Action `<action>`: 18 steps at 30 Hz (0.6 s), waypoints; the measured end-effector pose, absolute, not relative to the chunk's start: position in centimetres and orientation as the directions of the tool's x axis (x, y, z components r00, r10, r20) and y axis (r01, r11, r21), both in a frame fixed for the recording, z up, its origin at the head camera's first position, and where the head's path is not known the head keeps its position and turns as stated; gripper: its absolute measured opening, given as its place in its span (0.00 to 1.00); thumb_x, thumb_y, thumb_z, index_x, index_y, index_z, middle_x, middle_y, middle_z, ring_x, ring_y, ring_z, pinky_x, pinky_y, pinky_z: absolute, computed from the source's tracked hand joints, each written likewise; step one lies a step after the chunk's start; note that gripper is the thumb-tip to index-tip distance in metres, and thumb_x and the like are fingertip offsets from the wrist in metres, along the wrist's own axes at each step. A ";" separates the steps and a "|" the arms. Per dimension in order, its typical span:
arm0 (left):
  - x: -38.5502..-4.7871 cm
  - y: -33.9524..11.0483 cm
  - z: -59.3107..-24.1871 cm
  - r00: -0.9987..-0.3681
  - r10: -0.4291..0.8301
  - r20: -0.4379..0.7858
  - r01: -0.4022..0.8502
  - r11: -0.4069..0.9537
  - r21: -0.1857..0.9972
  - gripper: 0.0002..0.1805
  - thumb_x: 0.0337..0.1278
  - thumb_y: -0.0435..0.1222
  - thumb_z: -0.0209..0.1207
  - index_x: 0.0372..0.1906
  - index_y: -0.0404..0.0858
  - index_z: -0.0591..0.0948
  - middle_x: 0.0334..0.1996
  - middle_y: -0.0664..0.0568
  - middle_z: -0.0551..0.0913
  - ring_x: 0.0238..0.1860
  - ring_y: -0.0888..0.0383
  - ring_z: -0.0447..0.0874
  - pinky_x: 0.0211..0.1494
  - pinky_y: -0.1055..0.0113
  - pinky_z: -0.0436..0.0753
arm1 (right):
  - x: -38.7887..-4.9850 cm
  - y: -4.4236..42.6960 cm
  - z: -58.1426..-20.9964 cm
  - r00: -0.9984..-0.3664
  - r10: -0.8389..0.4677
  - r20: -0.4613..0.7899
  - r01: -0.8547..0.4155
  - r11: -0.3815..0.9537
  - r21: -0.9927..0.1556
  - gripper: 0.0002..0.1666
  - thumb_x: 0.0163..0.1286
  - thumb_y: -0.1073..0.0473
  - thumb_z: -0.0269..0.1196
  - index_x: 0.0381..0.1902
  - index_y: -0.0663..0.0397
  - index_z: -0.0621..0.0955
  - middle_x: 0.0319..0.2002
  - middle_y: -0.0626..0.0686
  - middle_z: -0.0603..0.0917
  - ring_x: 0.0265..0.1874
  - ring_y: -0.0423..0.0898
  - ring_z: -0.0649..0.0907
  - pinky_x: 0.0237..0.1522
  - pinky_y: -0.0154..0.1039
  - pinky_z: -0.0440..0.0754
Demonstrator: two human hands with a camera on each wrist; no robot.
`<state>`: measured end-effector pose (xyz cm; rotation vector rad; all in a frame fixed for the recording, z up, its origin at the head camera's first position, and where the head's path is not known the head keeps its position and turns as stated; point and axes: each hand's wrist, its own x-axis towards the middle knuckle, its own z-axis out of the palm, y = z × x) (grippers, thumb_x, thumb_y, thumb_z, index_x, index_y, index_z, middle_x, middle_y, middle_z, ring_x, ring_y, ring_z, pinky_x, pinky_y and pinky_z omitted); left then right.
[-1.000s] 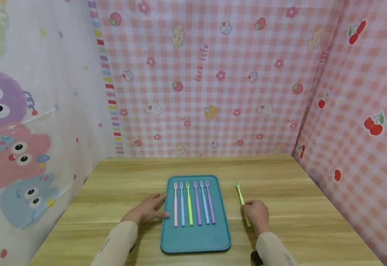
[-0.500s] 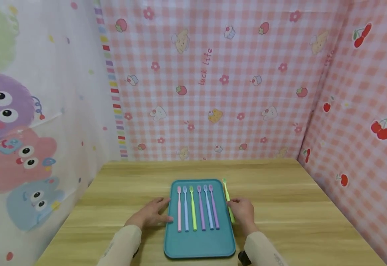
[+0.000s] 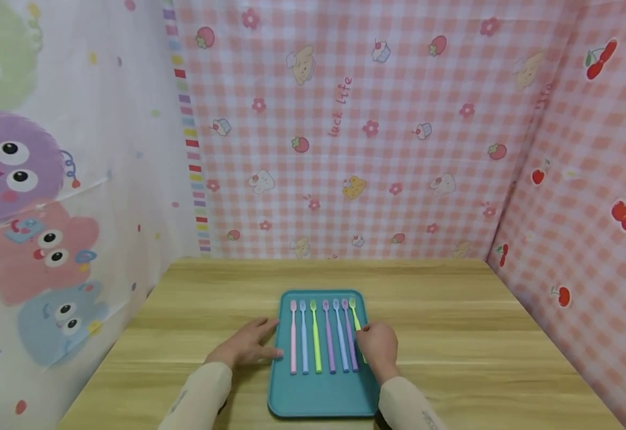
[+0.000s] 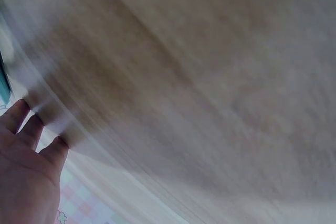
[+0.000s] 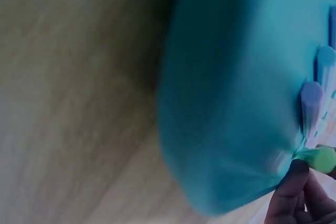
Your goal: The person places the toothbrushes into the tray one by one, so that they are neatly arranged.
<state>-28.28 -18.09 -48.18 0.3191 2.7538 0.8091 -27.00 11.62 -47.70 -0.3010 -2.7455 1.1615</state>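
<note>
A teal tray (image 3: 321, 397) lies on the wooden table with several toothbrushes in a row on it. From the left they run pink (image 3: 293, 340), blue, green (image 3: 316, 340), purple, blue (image 3: 341, 343) and purple (image 3: 351, 343). My right hand (image 3: 380, 349) pinches a yellow-green toothbrush (image 3: 355, 315) at the row's right end, over the tray's right side; its green handle end (image 5: 324, 159) shows in the right wrist view. My left hand (image 3: 244, 344) rests at the tray's left edge with fingers spread and thumb on the rim. Three of its fingers (image 4: 55, 150) show in the left wrist view.
The wooden table (image 3: 453, 334) extends on both sides of the tray. A pink checked cloth (image 3: 345, 149) hangs behind it, with another on the right. A white cartoon-printed cloth (image 3: 125, 209) hangs on the left.
My right hand has carried the yellow-green toothbrush left, from the table beside the tray to over its right side. The left hand has stayed at the tray's left edge. The head view has shifted slightly.
</note>
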 end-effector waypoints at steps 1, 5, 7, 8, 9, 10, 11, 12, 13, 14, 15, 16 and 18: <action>-28.3 -18.0 -48.1 -0.944 0.277 -0.178 0.137 0.822 0.553 0.46 0.53 0.57 0.68 0.76 0.48 0.64 0.75 0.38 0.57 0.74 0.36 0.54 0.71 0.36 0.57 | -27.1 11.5 -47.8 -0.970 0.237 0.057 0.129 0.699 -0.703 0.12 0.61 0.65 0.62 0.19 0.62 0.81 0.19 0.52 0.79 0.19 0.46 0.76 0.20 0.39 0.74; -28.5 -17.6 -48.0 -0.947 0.274 -0.168 0.140 0.824 0.549 0.47 0.53 0.57 0.68 0.76 0.48 0.64 0.75 0.39 0.57 0.74 0.36 0.54 0.71 0.37 0.57 | -27.6 11.2 -48.0 -0.969 0.246 -0.002 0.190 0.745 -0.639 0.17 0.63 0.65 0.60 0.14 0.56 0.75 0.14 0.50 0.73 0.15 0.44 0.73 0.16 0.34 0.67; -28.5 -17.5 -47.9 -0.947 0.280 -0.156 0.154 0.823 0.547 0.47 0.53 0.56 0.68 0.76 0.47 0.64 0.75 0.39 0.57 0.74 0.35 0.54 0.71 0.37 0.58 | -27.6 11.1 -47.7 -0.965 0.259 -0.043 0.230 0.756 -0.613 0.15 0.64 0.64 0.61 0.17 0.57 0.75 0.17 0.52 0.74 0.17 0.45 0.74 0.17 0.34 0.70; -28.5 -17.4 -47.9 -0.947 0.283 -0.152 0.158 0.822 0.547 0.47 0.53 0.56 0.68 0.76 0.47 0.64 0.75 0.38 0.57 0.74 0.35 0.54 0.71 0.37 0.58 | -27.6 11.1 -47.6 -0.963 0.264 -0.060 0.245 0.760 -0.602 0.14 0.65 0.64 0.61 0.19 0.58 0.76 0.18 0.52 0.75 0.18 0.45 0.75 0.18 0.35 0.71; -28.5 -17.4 -47.8 -0.946 0.287 -0.149 0.164 0.822 0.545 0.47 0.54 0.56 0.68 0.76 0.46 0.64 0.75 0.38 0.57 0.73 0.35 0.54 0.71 0.37 0.58 | -27.6 11.1 -47.5 -0.961 0.268 -0.075 0.259 0.761 -0.595 0.13 0.66 0.63 0.61 0.20 0.58 0.76 0.20 0.53 0.75 0.19 0.45 0.76 0.19 0.35 0.72; -28.5 -17.3 -47.8 -0.946 0.290 -0.147 0.168 0.822 0.544 0.46 0.54 0.55 0.68 0.76 0.46 0.64 0.75 0.38 0.57 0.73 0.35 0.54 0.71 0.37 0.58 | -27.6 11.2 -47.4 -0.960 0.268 -0.077 0.261 0.763 -0.591 0.13 0.66 0.63 0.60 0.21 0.58 0.76 0.20 0.53 0.75 0.19 0.46 0.76 0.19 0.35 0.72; -28.5 -17.3 -47.7 -0.944 0.294 -0.146 0.171 0.821 0.545 0.46 0.54 0.55 0.68 0.76 0.46 0.64 0.75 0.37 0.58 0.73 0.35 0.55 0.71 0.36 0.58 | -27.5 11.2 -47.4 -0.962 0.265 -0.066 0.252 0.771 -0.585 0.14 0.67 0.62 0.60 0.21 0.58 0.76 0.20 0.53 0.75 0.19 0.46 0.76 0.19 0.36 0.72; -28.5 -17.2 -47.7 -0.944 0.295 -0.148 0.170 0.819 0.548 0.46 0.54 0.54 0.68 0.76 0.46 0.64 0.75 0.37 0.58 0.73 0.35 0.55 0.71 0.37 0.58 | -27.4 11.4 -47.3 -0.965 0.259 -0.038 0.232 0.777 -0.585 0.15 0.68 0.61 0.60 0.21 0.59 0.76 0.19 0.53 0.75 0.19 0.46 0.76 0.18 0.36 0.72; -28.5 -17.2 -47.6 -0.944 0.294 -0.151 0.167 0.819 0.549 0.46 0.54 0.55 0.68 0.76 0.46 0.64 0.75 0.37 0.58 0.73 0.35 0.55 0.71 0.37 0.58 | -27.4 11.7 -47.3 -0.968 0.252 -0.013 0.211 0.780 -0.589 0.16 0.69 0.59 0.60 0.20 0.59 0.77 0.19 0.53 0.76 0.18 0.46 0.76 0.18 0.37 0.72; -28.5 -17.1 -47.5 -0.943 0.294 -0.154 0.165 0.817 0.552 0.46 0.55 0.55 0.68 0.76 0.46 0.64 0.75 0.38 0.58 0.73 0.35 0.55 0.72 0.37 0.58 | -27.4 12.0 -47.2 -0.969 0.245 0.007 0.194 0.781 -0.593 0.17 0.71 0.57 0.59 0.22 0.59 0.78 0.19 0.53 0.76 0.19 0.46 0.76 0.19 0.37 0.72; -28.5 -17.1 -47.4 -0.942 0.298 -0.154 0.167 0.815 0.555 0.45 0.55 0.54 0.68 0.76 0.46 0.65 0.75 0.37 0.58 0.73 0.35 0.55 0.71 0.37 0.58 | -27.5 12.5 -47.0 -0.971 0.237 0.024 0.176 0.783 -0.597 0.18 0.72 0.55 0.59 0.24 0.61 0.80 0.21 0.54 0.78 0.20 0.47 0.77 0.21 0.39 0.75; -28.5 -17.1 -47.2 -0.941 0.304 -0.149 0.174 0.812 0.557 0.44 0.57 0.54 0.67 0.75 0.45 0.65 0.74 0.37 0.59 0.73 0.35 0.55 0.71 0.37 0.58 | -27.5 13.2 -46.8 -0.973 0.221 0.060 0.145 0.797 -0.586 0.19 0.73 0.53 0.58 0.28 0.62 0.82 0.23 0.55 0.81 0.22 0.49 0.79 0.23 0.41 0.77; -28.5 -17.3 -47.0 -0.939 0.320 -0.130 0.203 0.816 0.541 0.41 0.60 0.54 0.64 0.75 0.43 0.66 0.73 0.36 0.61 0.73 0.35 0.57 0.72 0.38 0.59 | -27.7 15.2 -46.0 -0.977 0.181 0.111 0.086 0.817 -0.571 0.22 0.75 0.50 0.56 0.38 0.66 0.84 0.31 0.59 0.85 0.30 0.53 0.83 0.31 0.47 0.81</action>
